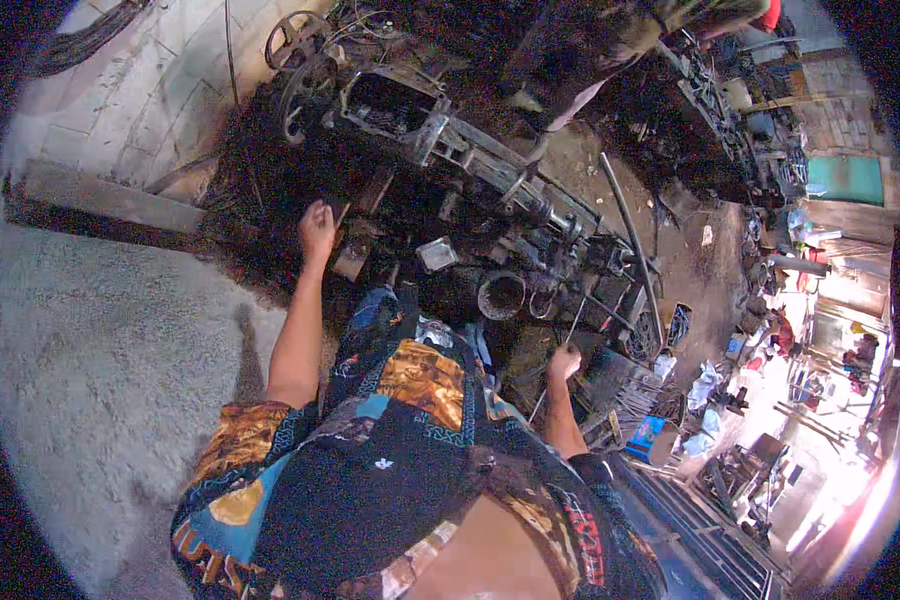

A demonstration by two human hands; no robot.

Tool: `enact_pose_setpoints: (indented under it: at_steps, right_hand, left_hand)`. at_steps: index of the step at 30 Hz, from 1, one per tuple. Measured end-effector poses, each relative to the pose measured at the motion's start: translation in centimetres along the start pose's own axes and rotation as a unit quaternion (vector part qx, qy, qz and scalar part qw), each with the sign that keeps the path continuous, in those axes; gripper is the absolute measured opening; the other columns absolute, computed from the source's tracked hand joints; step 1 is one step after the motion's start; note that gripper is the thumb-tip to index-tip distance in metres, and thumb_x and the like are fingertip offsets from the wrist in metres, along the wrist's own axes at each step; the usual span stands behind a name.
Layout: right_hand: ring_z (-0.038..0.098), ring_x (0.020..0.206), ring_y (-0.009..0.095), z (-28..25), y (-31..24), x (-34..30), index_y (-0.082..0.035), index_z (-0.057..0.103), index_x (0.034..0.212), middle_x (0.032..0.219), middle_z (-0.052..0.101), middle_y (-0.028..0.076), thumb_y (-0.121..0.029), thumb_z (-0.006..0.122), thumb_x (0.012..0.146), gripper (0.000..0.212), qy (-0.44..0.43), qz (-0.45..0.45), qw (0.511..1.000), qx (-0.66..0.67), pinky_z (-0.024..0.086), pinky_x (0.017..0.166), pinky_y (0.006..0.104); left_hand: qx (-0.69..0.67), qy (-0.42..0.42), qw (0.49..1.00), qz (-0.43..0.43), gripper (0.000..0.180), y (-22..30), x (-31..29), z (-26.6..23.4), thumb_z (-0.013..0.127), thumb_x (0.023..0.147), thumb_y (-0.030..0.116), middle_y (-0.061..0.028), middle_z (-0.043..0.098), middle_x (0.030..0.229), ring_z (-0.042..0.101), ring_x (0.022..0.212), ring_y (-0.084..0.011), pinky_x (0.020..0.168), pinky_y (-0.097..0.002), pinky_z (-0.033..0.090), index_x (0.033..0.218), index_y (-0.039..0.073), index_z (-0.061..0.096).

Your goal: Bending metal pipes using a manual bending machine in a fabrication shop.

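One rod (pixel 575 321) in right hand (pixel 564 361)

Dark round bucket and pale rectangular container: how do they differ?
The dark round bucket has a circular rim; the pale rectangular container has straight sides. The bucket looks bigger and darker; the container smaller and brighter. Both lie between the left hand and right hand in view, touched by neither.
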State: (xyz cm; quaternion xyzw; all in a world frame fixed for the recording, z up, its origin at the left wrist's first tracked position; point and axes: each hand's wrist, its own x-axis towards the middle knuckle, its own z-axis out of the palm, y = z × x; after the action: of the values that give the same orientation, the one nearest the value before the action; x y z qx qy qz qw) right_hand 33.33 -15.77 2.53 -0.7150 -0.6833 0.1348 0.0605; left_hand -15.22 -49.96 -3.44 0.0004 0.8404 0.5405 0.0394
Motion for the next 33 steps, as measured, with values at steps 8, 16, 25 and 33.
enact_pose_setpoints:
  at_steps: [8, 16, 25, 33]
  right_hand:
    - [0.057, 0.080, 0.015, -0.5, -16.1, -3.3, 0.003, 0.061, 0.104, 0.094, 0.064, 0.009, -0.022, 0.059, 0.089, 0.029, -0.098, -0.061, 0.964, 0.241, 0.046, 0.075, 0.0288]
    - [0.050, 0.058, 0.008, 6.4, -32.0, -3.6, -0.001, 0.063, 0.096, 0.071, 0.057, 0.002, -0.025, 0.054, 0.092, 0.026, -0.179, -0.257, 0.913, 0.261, 0.043, 0.048, 0.0248]
    - [0.043, 0.045, 0.014, 9.5, -51.6, -13.6, -0.002, 0.061, 0.098, 0.064, 0.049, 0.001, -0.021, 0.053, 0.090, 0.022, -0.523, -0.035, 0.776, 0.351, 0.035, 0.041, 0.0251]
    - [0.049, 0.051, 0.021, 10.7, -56.0, -16.8, -0.003, 0.057, 0.083, 0.067, 0.053, 0.008, -0.009, 0.054, 0.081, 0.007, -0.410, 0.051, 0.865, 0.285, 0.037, 0.043, 0.0371]
  left_hand:
    - [0.100, 0.097, 0.965, 0.224, 0.039, 13.2, 16.9, -0.7, 0.059, 0.087, 0.024, -0.0234, 0.052, 0.118, 0.055, 0.103, -0.0366, 0.090, -0.0430, 0.045, 0.114, -0.003, 0.053]
    - [0.175, -0.003, 0.956, 0.236, 0.067, 14.8, 30.0, 4.8, 0.055, 0.082, 0.054, -0.0252, 0.056, 0.115, 0.053, 0.108, -0.0403, 0.091, -0.0475, 0.043, 0.121, 0.000, 0.051]
    - [0.234, -0.026, 0.966, 0.110, 0.060, 11.5, 30.8, 0.5, 0.043, 0.086, 0.060, -0.0223, 0.064, 0.098, 0.060, 0.094, -0.0401, 0.081, -0.0484, 0.048, 0.108, 0.008, 0.063]
    - [0.251, 0.009, 0.960, 0.125, 0.057, 10.0, 30.3, 1.3, 0.046, 0.086, 0.059, -0.0206, 0.065, 0.095, 0.062, 0.089, -0.0397, 0.077, -0.0484, 0.049, 0.104, 0.008, 0.065]
